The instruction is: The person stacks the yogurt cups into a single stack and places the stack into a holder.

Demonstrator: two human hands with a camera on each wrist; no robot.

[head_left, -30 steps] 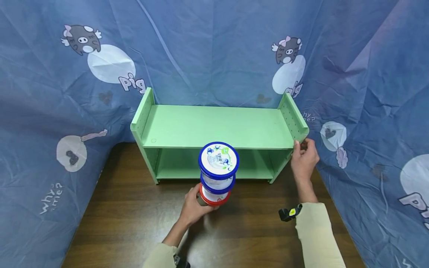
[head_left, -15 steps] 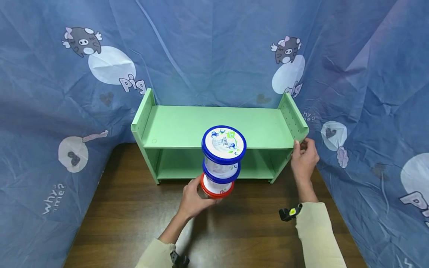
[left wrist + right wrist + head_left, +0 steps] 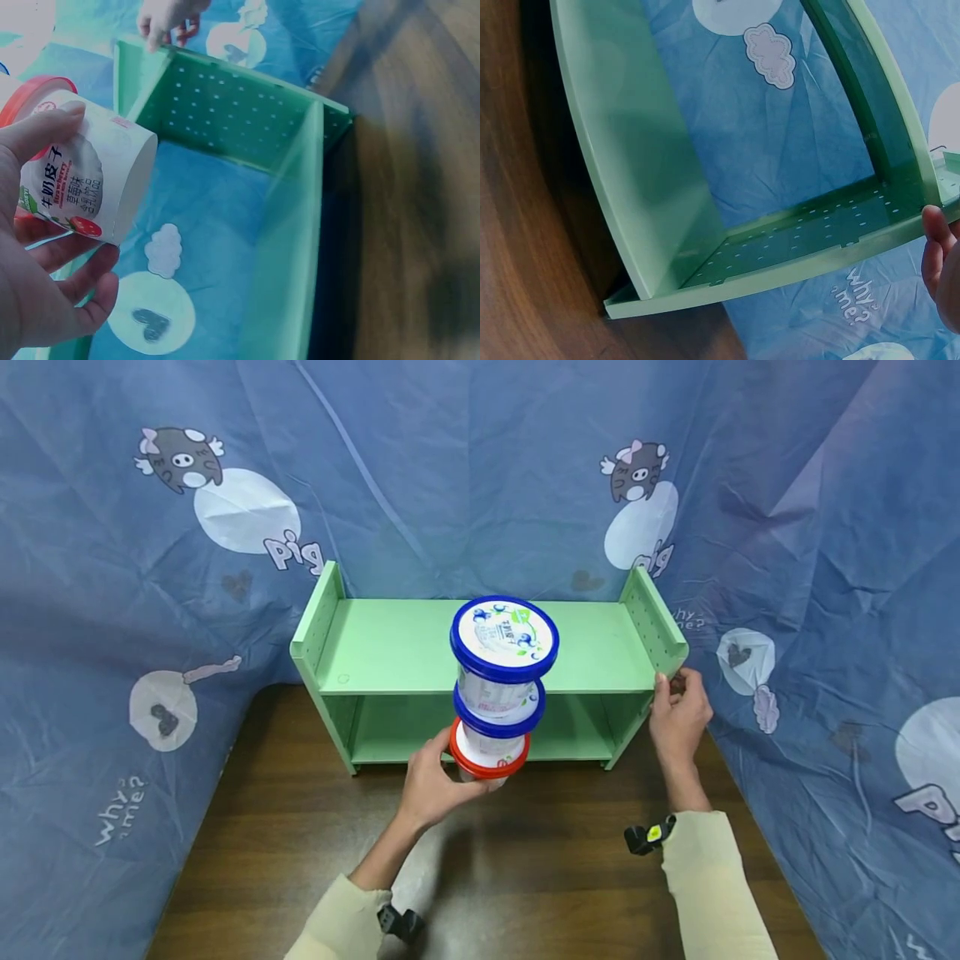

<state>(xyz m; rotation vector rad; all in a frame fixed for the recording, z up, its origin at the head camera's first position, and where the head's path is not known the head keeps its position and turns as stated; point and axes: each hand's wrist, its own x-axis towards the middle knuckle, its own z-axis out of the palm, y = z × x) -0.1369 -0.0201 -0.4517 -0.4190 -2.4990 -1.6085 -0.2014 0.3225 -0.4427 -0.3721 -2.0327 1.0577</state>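
My left hand (image 3: 433, 783) grips the bottom cup of a stack in the head view, a white strawberry cup (image 3: 90, 169) with a red lid. On it stand two blue-lidded cups; the upper blue-lidded cup (image 3: 504, 639) shows blueberries on its lid, and the lower blue-lidded cup (image 3: 502, 714) is partly covered. The stack is held up in front of a green two-tier shelf (image 3: 390, 643), overlapping its upper board in the head view. At the shelf's right side panel, my right hand (image 3: 678, 714) holds the front edge, thumb at the front, also seen in the right wrist view.
The shelf stands on a brown wooden surface (image 3: 315, 860). Behind it and along both sides hangs a blue curtain (image 3: 420, 468) printed with cartoon pigs. The shelf's left side panel (image 3: 315, 614) rises above the upper board.
My left hand has raised the stack of cups and moved it slightly right, up in front of the shelf's upper board. My right hand stays at the right panel.
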